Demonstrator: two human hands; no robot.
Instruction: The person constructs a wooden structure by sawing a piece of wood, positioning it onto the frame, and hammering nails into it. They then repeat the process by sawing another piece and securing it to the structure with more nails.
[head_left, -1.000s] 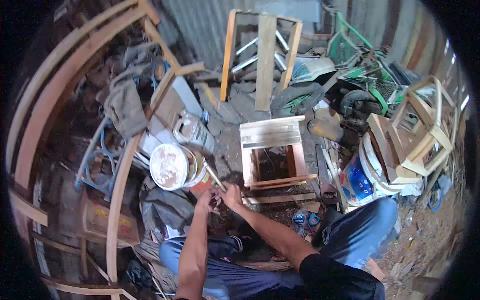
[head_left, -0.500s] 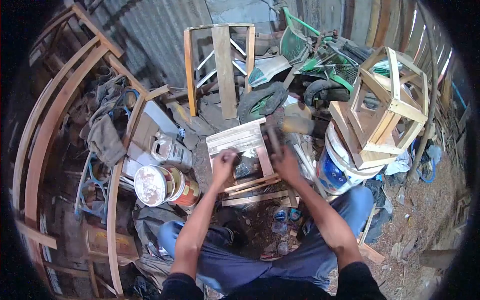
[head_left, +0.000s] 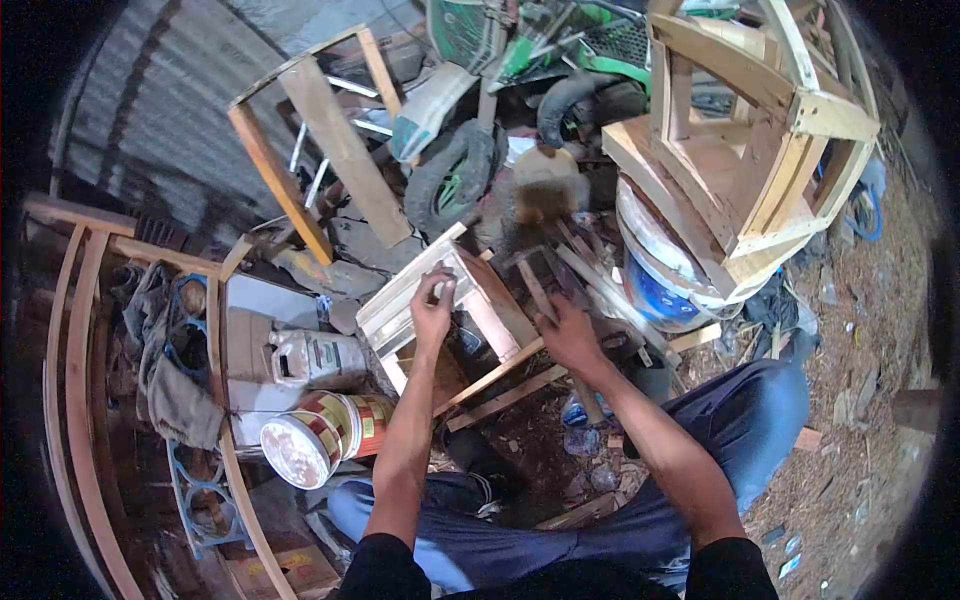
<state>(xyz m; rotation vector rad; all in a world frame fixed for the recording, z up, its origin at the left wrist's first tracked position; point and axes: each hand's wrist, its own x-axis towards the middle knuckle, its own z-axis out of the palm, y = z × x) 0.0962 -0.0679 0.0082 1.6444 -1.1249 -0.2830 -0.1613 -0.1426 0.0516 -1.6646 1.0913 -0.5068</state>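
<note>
A small box-like wooden frame (head_left: 493,325) with pale slats stands tilted between my knees. My left hand (head_left: 432,302) is over its upper slats, thumb and fingers curled into a pinch; whatever is between the fingertips is too small to make out. Just right of the frame, my right hand (head_left: 572,335) is closed around what looks like a hammer (head_left: 536,290). Part of the hammer sticks out above the fist, close to the frame's right side, and the grip is hidden by my fingers.
Paint buckets (head_left: 300,450) and a white jug (head_left: 318,357) stand at left, beside long curved wooden pieces (head_left: 85,400). A larger wooden frame (head_left: 765,150) rests on a blue-white bucket (head_left: 665,285) at right. Behind are a green motorcycle (head_left: 560,60) and an upright wooden frame (head_left: 345,150).
My view has turned and shifted, so the surroundings appear rotated. The wooden frame now appears more angled. My right hand and the hammer, blurred before, show more clearly; my left hand stays at the slats.
</note>
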